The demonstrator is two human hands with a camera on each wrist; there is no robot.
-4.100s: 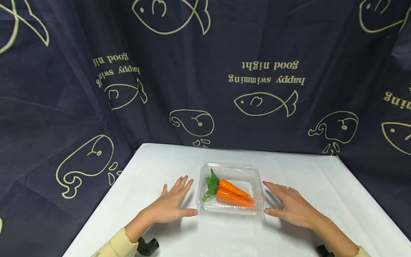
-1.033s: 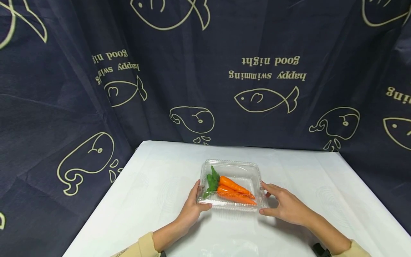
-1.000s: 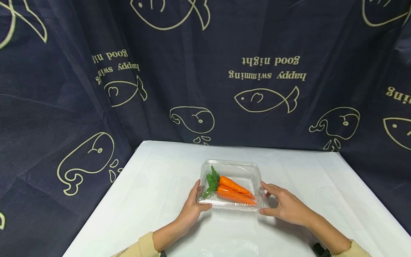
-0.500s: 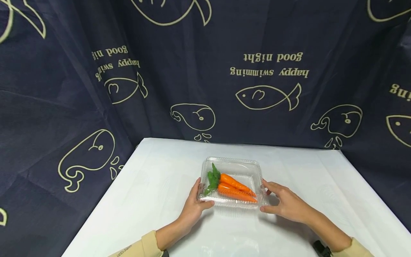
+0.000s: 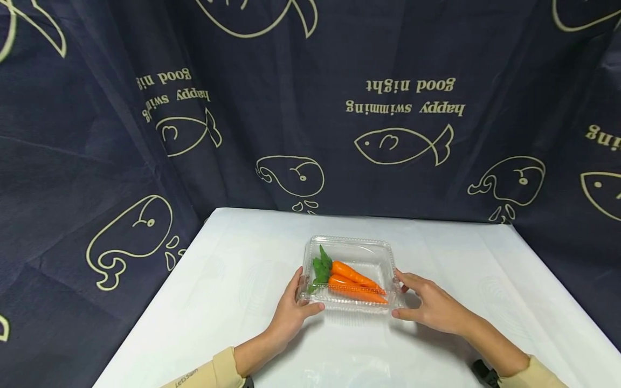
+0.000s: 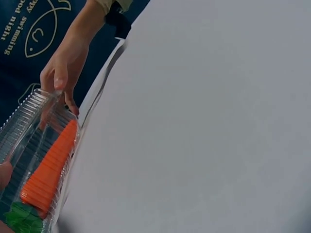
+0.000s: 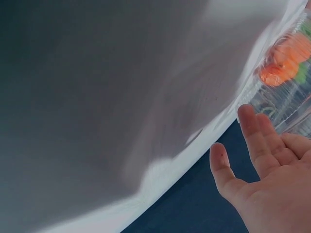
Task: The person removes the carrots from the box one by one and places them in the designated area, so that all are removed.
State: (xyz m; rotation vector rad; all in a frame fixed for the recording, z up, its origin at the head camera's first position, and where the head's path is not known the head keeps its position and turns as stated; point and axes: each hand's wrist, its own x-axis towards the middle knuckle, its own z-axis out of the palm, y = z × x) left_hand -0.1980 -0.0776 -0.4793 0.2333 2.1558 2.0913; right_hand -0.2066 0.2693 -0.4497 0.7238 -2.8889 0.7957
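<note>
A clear plastic clamshell box (image 5: 380, 258) sits mid-table with orange carrots (image 5: 356, 293) and green carrot leaves (image 5: 320, 269) inside. My left hand (image 5: 288, 312) grips its front left corner, thumb along the front side and fingers against the left side. At the opposite corner, my right hand (image 5: 432, 307) holds the right side between thumb and curled fingers. The left wrist view shows a carrot (image 6: 51, 167) through the ridged wall, with the right hand (image 6: 68, 63) at the far end. In the right wrist view, the fingers (image 7: 252, 138) lie beside the box wall.
A white-covered table (image 5: 233, 258) lies under the box. A dark blue curtain (image 5: 271, 108) with printed fish and upside-down lettering hangs behind and at the sides. A black device (image 5: 485, 372) is strapped at the right wrist.
About four seconds ago both hands were spread apart on either side of the box; now they hold its sides. Over the last second, hands and box have barely moved.
</note>
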